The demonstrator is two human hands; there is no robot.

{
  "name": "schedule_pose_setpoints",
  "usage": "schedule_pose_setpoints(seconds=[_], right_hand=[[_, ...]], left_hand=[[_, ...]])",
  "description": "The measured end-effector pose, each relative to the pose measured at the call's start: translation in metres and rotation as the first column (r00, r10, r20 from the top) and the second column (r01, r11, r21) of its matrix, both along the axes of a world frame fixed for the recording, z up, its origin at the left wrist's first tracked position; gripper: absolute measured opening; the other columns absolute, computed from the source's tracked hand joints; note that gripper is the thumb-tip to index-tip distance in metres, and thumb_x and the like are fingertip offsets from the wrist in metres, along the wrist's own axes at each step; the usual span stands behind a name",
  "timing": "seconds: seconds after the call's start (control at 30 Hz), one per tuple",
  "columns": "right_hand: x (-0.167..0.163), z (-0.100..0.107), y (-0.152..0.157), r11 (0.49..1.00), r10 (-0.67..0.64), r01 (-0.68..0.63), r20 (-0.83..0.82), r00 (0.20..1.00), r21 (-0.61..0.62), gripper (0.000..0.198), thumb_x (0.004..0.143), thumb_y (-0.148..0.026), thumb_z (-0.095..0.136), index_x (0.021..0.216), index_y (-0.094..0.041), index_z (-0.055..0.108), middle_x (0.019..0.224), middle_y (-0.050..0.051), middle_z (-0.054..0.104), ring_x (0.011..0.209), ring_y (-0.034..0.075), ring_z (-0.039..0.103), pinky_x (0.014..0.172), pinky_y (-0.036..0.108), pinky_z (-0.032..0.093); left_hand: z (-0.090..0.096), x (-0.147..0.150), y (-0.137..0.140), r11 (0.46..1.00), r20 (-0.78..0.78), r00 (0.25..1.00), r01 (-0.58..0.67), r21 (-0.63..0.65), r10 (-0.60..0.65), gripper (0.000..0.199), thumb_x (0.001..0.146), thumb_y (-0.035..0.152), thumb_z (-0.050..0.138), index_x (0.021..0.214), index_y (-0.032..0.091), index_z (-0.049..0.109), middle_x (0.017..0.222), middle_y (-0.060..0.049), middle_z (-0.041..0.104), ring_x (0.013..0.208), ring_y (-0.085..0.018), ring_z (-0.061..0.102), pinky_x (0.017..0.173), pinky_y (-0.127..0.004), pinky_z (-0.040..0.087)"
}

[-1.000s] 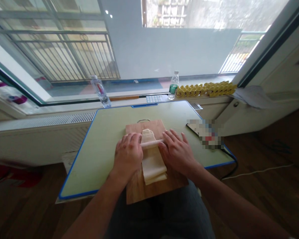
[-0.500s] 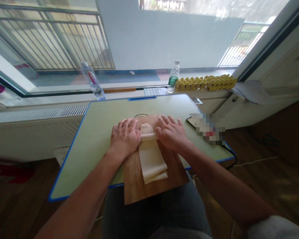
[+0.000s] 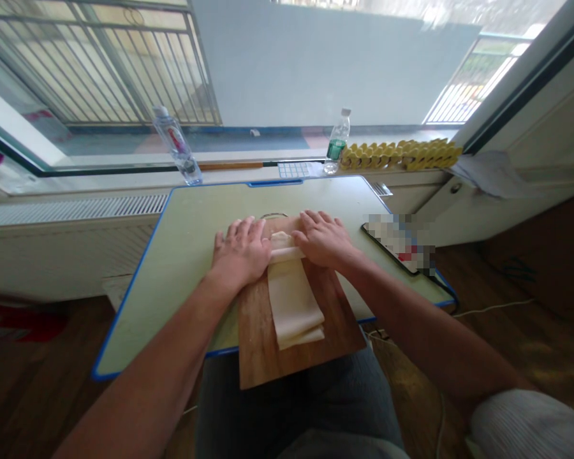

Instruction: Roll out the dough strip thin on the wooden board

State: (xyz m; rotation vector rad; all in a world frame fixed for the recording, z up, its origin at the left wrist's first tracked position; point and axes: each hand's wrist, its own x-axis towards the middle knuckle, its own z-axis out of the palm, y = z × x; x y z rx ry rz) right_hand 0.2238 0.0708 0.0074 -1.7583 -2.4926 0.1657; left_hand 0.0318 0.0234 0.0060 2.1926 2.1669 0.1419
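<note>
A long strip of pale dough [image 3: 294, 298] lies on the wooden board [image 3: 263, 363], its near end folded over in layers. Across the strip's far part rests a light rolling pin [image 3: 287, 254], its ends covered by my hands. My left hand [image 3: 243, 250] presses on the left end with fingers stretched forward. On the right end lies my right hand [image 3: 324, 237], flat, fingers extended and thumb near the dough's far tip. Neither hand wraps round the pin.
The board overhangs the near edge of a pale green, blue-edged table [image 3: 172, 268]. A phone-like device [image 3: 397, 245] with a cable lies at right. On the sill stand a left bottle [image 3: 176, 146], a green-labelled bottle [image 3: 335, 148] and yellow egg-carton-like trays [image 3: 402, 155].
The rolling pin has moved slightly forward along the dough. My right hand has shifted a little forward and left. The whole view has tipped slightly downward.
</note>
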Motion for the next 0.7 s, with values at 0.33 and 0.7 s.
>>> schedule_pose_setpoints(seconds=[0.33,0.7], right_hand=[[0.005,-0.003,-0.005,0.998,0.035,-0.035,0.005,0.999,0.048,0.065,0.106,-0.041,0.031,0.163,-0.014,0.046,0.172,0.01,0.044,0.155,0.034,0.041,0.124,0.053,0.036],[0.014,-0.006,-0.055,0.994,0.043,-0.046,0.03,0.999,0.096,0.065,0.113,-0.048,0.024,0.166,-0.017,0.044,0.174,0.008,0.042,0.162,0.034,0.032,0.129,0.053,0.029]], left_hand=[[-0.003,0.0,0.0,0.999,-0.005,1.0,0.026,0.024,-0.025,0.063,0.107,0.041,0.027,0.164,0.022,0.047,0.174,-0.011,0.042,0.159,-0.034,0.038,0.129,-0.065,0.03],[-0.002,0.014,-0.051,0.998,0.011,1.0,0.011,0.055,-0.012,0.063,0.109,0.04,0.024,0.166,0.023,0.045,0.174,-0.007,0.042,0.161,-0.031,0.036,0.132,-0.06,0.029]])
